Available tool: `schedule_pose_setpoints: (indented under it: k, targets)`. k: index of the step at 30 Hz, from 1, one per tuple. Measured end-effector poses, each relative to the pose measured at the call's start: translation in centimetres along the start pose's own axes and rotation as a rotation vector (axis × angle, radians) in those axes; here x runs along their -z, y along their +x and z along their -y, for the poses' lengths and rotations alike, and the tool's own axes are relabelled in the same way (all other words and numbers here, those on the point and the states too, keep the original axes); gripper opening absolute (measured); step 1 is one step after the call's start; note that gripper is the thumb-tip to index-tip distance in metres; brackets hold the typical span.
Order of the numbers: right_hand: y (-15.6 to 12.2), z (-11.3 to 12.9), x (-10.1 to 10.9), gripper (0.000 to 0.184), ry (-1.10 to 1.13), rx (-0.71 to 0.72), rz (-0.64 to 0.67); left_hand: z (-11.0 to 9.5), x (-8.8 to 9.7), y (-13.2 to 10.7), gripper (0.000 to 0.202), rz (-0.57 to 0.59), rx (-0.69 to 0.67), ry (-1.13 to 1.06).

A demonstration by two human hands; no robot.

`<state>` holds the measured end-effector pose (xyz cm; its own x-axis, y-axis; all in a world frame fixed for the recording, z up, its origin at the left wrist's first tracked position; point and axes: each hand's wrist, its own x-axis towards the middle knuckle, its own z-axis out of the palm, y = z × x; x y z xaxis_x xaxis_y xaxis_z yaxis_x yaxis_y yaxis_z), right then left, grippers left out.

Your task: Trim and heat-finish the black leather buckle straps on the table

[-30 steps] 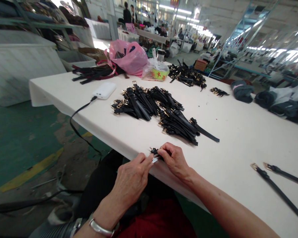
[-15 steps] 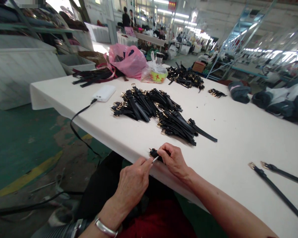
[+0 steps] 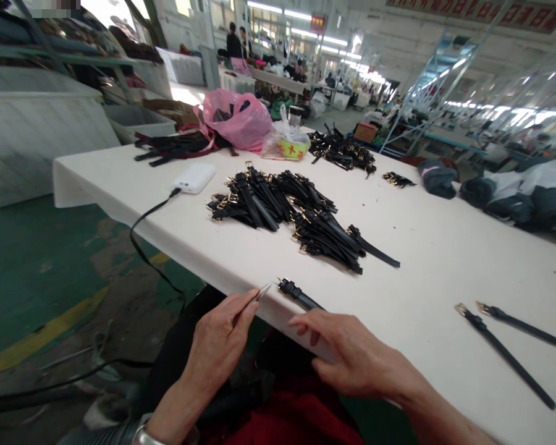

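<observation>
A pointed tool (image 3: 263, 291) is hovering beside a strap (image 3: 301, 295).
The left hand (image 3: 219, 330) is pinching it, seemingly for fine aim; the right hand (image 3: 352, 349) is hanging with fingers parted. At the left hand's 2 o'clock, the strap is lying on the table (image 3: 445, 259).

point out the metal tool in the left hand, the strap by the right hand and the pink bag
Metal tool (image 3: 264, 291): head view, shiny part beyond the fingertips.
Strap (image 3: 302, 297): head view, dark band.
Pink bag (image 3: 246, 127): head view, front side.
</observation>
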<state>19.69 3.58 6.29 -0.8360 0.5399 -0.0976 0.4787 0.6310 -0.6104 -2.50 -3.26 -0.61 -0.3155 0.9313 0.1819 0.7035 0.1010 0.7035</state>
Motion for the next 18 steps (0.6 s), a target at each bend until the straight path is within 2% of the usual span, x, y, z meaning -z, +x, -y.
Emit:
schedule_pose_setpoints:
  k: [2,4,7,10,12,15,18]
  targets:
    - [1.2,-0.9,-0.8,0.044,-0.099,-0.095,-0.193,-0.3,0.0,0.0,0.037,-0.01,-0.005,-0.009]
    - [2.6,-1.7,-1.7,0.038,-0.206,-0.175,-0.313,-0.7,0.1,-0.1,0.037,-0.024,-0.018,-0.009]
    - [3.9,-2.5,-2.7,0.03,-0.269,-0.188,-0.325,-0.8,0.1,-0.3,0.037,-0.034,-0.04,-0.01]
    - [3.3,-3.6,-2.5,0.022,-0.187,-0.191,-0.391,-0.1,0.1,-0.5,0.038,-0.035,-0.05,-0.01]
    - [1.4,-5.1,-1.2,0.024,-0.126,-0.221,-0.478,0.5,0.1,-0.4,0.038,-0.043,-0.046,-0.005]
    - [-4.1,-8.8,2.3,0.023,-0.16,-0.323,-0.653,1.4,0.0,-0.2,0.038,-0.054,-0.038,-0.006]
    - [-11.4,-13.4,6.1,0.029,-0.377,-0.599,-0.879,1.9,-0.2,0.0,0.04,-0.06,-0.034,-0.009]
